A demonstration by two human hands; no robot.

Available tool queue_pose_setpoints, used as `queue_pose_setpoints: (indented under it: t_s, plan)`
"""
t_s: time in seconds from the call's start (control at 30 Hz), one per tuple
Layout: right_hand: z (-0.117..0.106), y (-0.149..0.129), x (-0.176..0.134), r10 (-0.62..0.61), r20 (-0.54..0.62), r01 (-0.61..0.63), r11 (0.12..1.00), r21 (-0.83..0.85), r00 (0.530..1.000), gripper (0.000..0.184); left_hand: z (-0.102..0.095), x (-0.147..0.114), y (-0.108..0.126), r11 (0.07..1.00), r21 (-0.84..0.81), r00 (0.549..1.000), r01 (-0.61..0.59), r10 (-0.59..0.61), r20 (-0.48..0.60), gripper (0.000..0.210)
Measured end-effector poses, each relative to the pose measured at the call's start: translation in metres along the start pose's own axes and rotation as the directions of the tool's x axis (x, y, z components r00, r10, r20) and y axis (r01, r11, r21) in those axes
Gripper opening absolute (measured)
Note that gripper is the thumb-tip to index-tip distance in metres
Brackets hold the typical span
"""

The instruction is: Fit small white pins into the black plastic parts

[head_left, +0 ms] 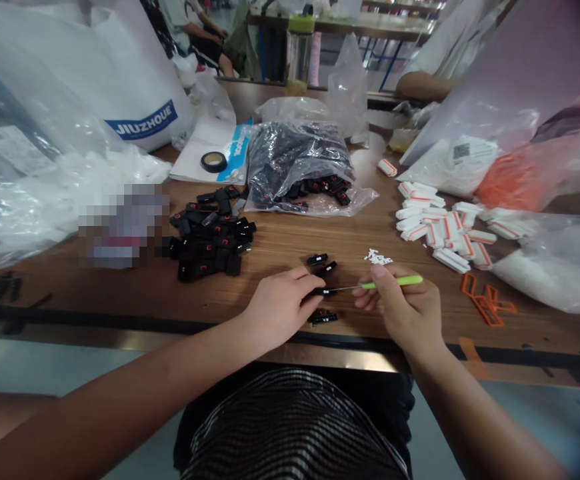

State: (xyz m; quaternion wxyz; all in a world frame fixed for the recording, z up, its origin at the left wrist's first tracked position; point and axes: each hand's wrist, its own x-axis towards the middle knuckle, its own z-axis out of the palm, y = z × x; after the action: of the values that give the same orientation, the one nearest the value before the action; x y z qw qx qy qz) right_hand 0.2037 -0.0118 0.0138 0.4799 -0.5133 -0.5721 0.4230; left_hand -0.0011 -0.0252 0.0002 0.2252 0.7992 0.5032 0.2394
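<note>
Between its fingertips my left hand [281, 308] pinches a small black plastic part [321, 292] with white dots on its face. My right hand [410, 308] grips a thin pick-like tool with a lime-green handle [401, 282]. The tool's fine metal shaft [346, 289] points left, and its tip is at the black part. Two similar black parts [323, 264] lie just beyond my left fingers. Nearer the table edge sits another black piece [324, 317] with a row of light spots. Tiny white pieces [379, 257] are scattered just past my right hand.
Black parts are heaped [210, 240] on the left, behind them an open clear bag of black parts [300, 160]. White pieces with orange stripes [445, 227] and orange frames [487, 303] lie right. Black tape [214, 161] rests on a booklet. Large bags flank both sides.
</note>
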Motion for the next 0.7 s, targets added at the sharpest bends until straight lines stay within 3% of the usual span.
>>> queue_pose_setpoints:
  t_s: [0.5,0.7]
  plan:
    - [0.0023,0.0011,-0.0028,-0.020,0.027,0.022,0.997,-0.077,0.999,0.032,0.0023,0.0005,-0.0021,0.996,-0.083,0.998,0.037,-0.040,-0.038,0.019]
    - [0.0018,-0.0019,-0.0072,-0.074,0.053,0.083,0.981,-0.176,0.996,0.030,0.0026,0.0007,-0.0017,0.996,-0.084,0.999,0.037,-0.040,-0.029,0.018]
